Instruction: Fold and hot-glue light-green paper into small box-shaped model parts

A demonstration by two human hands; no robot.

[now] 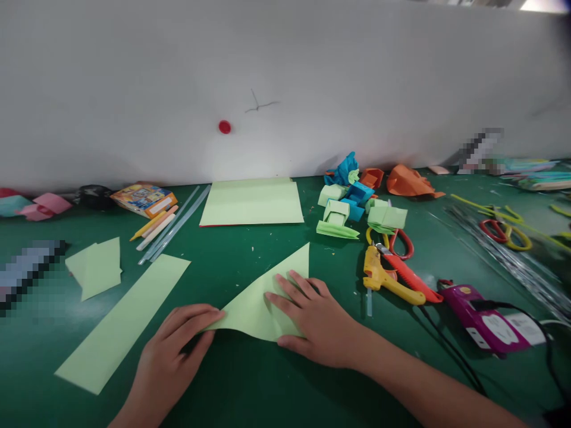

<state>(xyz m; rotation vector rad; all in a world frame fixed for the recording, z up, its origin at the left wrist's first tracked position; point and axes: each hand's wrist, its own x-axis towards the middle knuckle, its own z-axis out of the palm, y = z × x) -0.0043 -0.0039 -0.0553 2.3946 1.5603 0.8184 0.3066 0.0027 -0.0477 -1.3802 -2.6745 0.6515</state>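
A pale green sheet of paper [259, 297], folded into a triangle, lies on the green table in front of me. My left hand [185, 336] pinches its left corner between thumb and fingers, with that edge lifted a little. Spread flat over its right part is my right hand [307, 315], fingers apart and pressing on the paper. A long pale green paper strip [122, 324] rests to the left of my left hand. Beyond the folded sheet sits a stack of pale green paper [252, 202] with a red bottom edge.
Right of the sheet are a yellow glue gun [388, 279], a red cutter [413, 276] and a purple power box [486, 318] with cables. Folded paper pieces [339, 211] stand behind them. Glue sticks [173, 226], paper scraps [100, 267] and a small box [145, 199] lie left.
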